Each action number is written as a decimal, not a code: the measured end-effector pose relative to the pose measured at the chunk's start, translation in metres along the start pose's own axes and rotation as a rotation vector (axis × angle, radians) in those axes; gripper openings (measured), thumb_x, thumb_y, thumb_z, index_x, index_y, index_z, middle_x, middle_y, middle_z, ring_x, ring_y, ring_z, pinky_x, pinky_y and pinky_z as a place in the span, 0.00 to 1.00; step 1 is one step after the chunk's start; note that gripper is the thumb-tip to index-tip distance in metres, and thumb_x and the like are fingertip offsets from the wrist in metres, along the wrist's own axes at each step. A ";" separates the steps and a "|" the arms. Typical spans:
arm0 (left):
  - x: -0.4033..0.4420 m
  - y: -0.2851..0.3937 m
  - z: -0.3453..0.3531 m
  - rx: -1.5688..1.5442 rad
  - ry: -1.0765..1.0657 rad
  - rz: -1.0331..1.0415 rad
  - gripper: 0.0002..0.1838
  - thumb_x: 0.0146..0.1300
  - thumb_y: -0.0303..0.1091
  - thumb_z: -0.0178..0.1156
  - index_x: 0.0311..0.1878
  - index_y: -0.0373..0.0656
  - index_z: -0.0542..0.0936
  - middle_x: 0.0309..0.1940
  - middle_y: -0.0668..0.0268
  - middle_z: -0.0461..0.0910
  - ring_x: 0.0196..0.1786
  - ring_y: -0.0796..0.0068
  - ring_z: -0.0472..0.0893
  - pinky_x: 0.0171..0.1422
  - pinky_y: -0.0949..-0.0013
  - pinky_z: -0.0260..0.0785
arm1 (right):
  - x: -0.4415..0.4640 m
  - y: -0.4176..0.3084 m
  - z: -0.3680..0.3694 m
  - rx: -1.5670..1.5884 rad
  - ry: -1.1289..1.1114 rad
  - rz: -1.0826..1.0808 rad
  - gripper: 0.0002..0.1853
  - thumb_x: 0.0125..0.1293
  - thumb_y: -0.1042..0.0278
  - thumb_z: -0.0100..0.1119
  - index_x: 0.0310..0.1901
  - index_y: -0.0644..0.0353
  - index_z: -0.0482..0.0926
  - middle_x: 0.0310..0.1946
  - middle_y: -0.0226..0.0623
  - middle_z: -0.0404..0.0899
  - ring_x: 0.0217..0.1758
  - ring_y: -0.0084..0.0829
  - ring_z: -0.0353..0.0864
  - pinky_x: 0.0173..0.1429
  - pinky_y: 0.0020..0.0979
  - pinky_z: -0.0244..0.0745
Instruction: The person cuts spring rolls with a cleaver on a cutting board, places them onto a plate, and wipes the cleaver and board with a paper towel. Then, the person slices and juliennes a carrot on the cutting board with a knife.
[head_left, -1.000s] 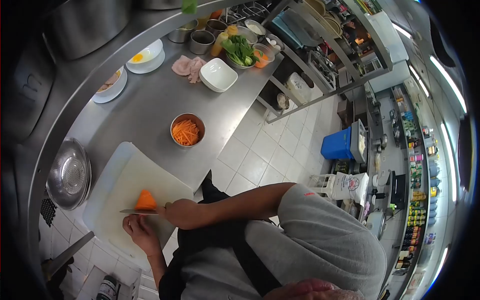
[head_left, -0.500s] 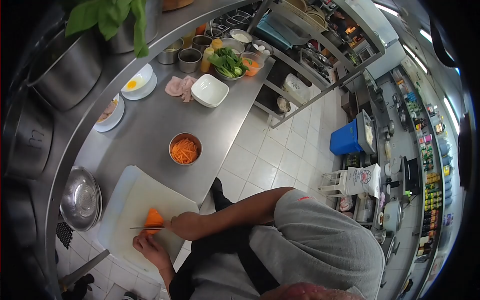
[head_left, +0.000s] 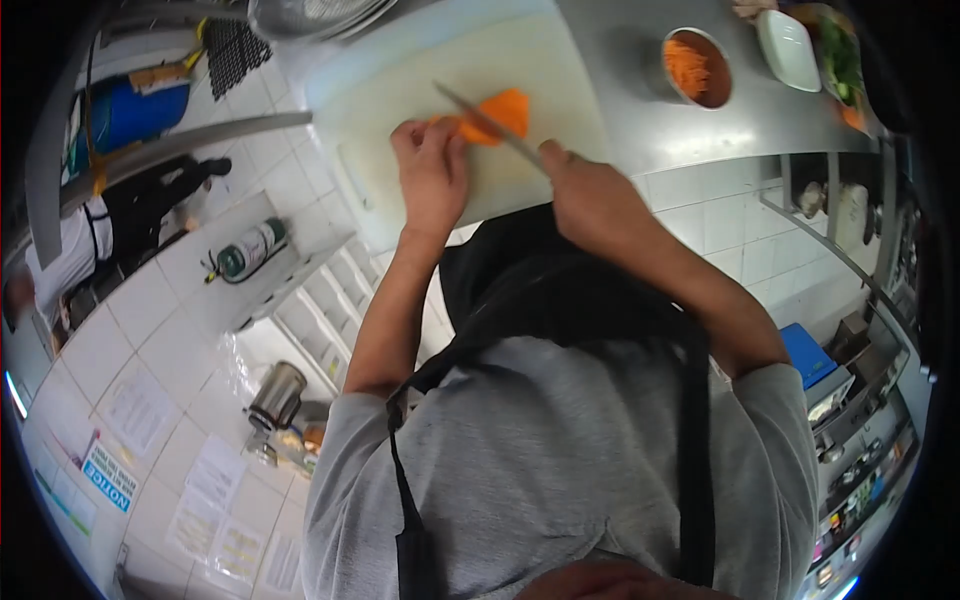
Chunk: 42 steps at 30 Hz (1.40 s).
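A cutting board point(head_left: 380, 95) lies on the steel counter with an orange piece of carrot point(head_left: 505, 112) on it. My right hand point(head_left: 592, 200) is closed around the handle of a knife point(head_left: 510, 140), whose blade lies across the carrot and points to the upper left. Bent fingers of my left hand point(head_left: 432, 172) touch the board at the carrot's left end, pressed close together. A metal bowl point(head_left: 718, 85) of orange shreds point(head_left: 686, 70) stands on the counter to the right of the board.
White square dishes point(head_left: 788, 50) and leafy greens point(head_left: 838, 60) are at the upper right. Metal strainers point(head_left: 320, 15) sit beyond the board. Another person point(head_left: 100, 235) is at the far left, near a blue bin point(head_left: 145, 105). A fire extinguisher point(head_left: 250, 250) stands lower left.
The camera view has swung round, so the board now appears at the top and the other person has come into view. The knife is now angled across the carrot, and both hands stay beside it.
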<state>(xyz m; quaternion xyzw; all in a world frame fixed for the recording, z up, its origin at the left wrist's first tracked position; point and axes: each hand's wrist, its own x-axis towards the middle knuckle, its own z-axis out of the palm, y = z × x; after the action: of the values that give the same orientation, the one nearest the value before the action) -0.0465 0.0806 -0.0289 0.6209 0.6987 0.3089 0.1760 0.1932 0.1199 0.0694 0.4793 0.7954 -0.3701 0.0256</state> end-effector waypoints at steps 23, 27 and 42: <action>0.005 -0.007 0.002 -0.038 -0.061 -0.010 0.10 0.77 0.29 0.67 0.56 0.40 0.83 0.60 0.49 0.72 0.60 0.50 0.77 0.60 0.54 0.78 | -0.015 -0.016 -0.003 -0.074 -0.079 -0.002 0.12 0.73 0.78 0.54 0.55 0.65 0.67 0.39 0.50 0.81 0.33 0.53 0.90 0.36 0.48 0.87; 0.003 -0.008 0.005 -0.064 -0.059 -0.027 0.09 0.77 0.29 0.67 0.55 0.39 0.82 0.61 0.49 0.72 0.62 0.48 0.77 0.63 0.52 0.77 | -0.010 -0.015 0.000 -0.061 -0.059 -0.026 0.13 0.73 0.78 0.55 0.55 0.65 0.66 0.38 0.50 0.81 0.32 0.53 0.90 0.37 0.48 0.87; 0.001 -0.011 0.005 -0.051 -0.045 0.015 0.10 0.77 0.29 0.68 0.57 0.43 0.84 0.61 0.50 0.73 0.62 0.49 0.77 0.64 0.52 0.77 | 0.025 -0.007 0.029 -0.103 0.060 -0.113 0.12 0.72 0.75 0.58 0.53 0.67 0.71 0.36 0.53 0.84 0.33 0.53 0.91 0.35 0.48 0.87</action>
<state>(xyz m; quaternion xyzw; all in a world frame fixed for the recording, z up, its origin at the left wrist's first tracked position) -0.0519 0.0826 -0.0398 0.6280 0.6819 0.3140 0.2051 0.1652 0.1187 0.0427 0.4425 0.8396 -0.3150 0.0056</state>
